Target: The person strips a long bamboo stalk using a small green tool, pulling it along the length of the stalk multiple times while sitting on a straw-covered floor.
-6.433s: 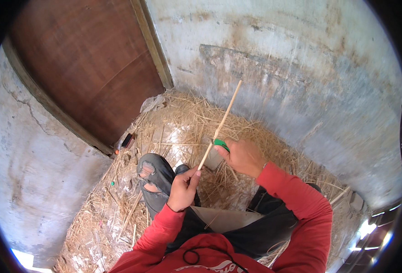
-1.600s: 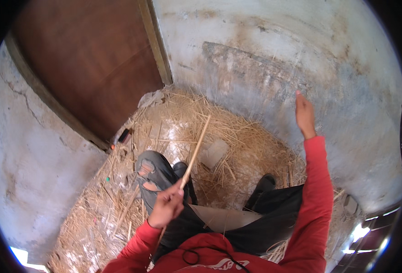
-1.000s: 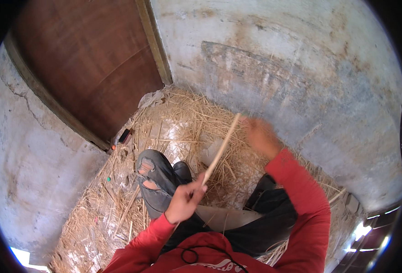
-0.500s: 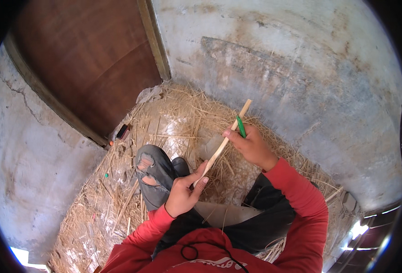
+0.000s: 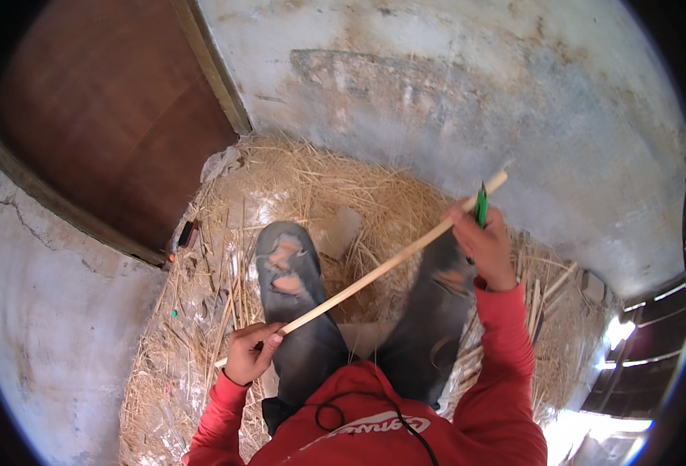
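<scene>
A long, pale wooden stick (image 5: 382, 268) slants across my lap, its left end low and its right end raised toward the wall. My left hand (image 5: 251, 353) is closed round the stick near its lower end, and a short tip sticks out beyond the fingers. Near the upper end, my right hand (image 5: 486, 245) grips the stick too. Held in the same right hand is a slim green knife (image 5: 481, 208), its dark pointed tip upward beside the stick. The fingers partly hide the knife.
Straw-like shavings (image 5: 304, 175) cover the floor around my legs. Thin sticks (image 5: 541, 299) lie to the right. A brown door (image 5: 110, 116) stands at the left and a stained wall (image 5: 451, 101) ahead. A small dark object (image 5: 188, 234) lies by the door frame.
My hands have moved farther apart along the stick, the left down and left, the right to the right. More of the stick shows between them. My knees have risen and drawn together.
</scene>
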The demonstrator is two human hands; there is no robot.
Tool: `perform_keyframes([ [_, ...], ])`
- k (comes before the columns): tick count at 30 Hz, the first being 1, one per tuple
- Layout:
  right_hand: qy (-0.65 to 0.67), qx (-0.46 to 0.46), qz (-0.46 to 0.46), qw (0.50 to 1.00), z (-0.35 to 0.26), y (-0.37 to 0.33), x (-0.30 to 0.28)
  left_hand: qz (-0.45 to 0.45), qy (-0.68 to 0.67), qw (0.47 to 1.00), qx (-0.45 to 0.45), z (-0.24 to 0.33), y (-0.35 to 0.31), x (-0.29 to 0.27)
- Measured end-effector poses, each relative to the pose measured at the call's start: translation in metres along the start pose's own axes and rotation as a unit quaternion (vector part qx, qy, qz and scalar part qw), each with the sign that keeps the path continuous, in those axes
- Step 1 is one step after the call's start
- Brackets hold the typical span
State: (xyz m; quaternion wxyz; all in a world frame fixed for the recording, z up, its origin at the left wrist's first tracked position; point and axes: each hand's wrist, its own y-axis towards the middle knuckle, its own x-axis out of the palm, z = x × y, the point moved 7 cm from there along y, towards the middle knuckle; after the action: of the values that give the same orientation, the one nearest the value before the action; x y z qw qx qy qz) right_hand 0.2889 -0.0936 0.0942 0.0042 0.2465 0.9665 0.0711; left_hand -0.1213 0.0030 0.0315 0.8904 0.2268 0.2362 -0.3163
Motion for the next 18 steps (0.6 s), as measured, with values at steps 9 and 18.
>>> perform_keyframes([
  [9,-0.078,0.102,0.136,0.982,0.143,-0.159,0.007,-0.067,0.111,0.992,0.002,-0.051,-0.052,0.031],
  [18,-0.29,0.08,0.162,0.94,0.131,-0.149,0.008,-0.067,0.155,0.986,0.018,-0.053,-0.047,0.034],
])
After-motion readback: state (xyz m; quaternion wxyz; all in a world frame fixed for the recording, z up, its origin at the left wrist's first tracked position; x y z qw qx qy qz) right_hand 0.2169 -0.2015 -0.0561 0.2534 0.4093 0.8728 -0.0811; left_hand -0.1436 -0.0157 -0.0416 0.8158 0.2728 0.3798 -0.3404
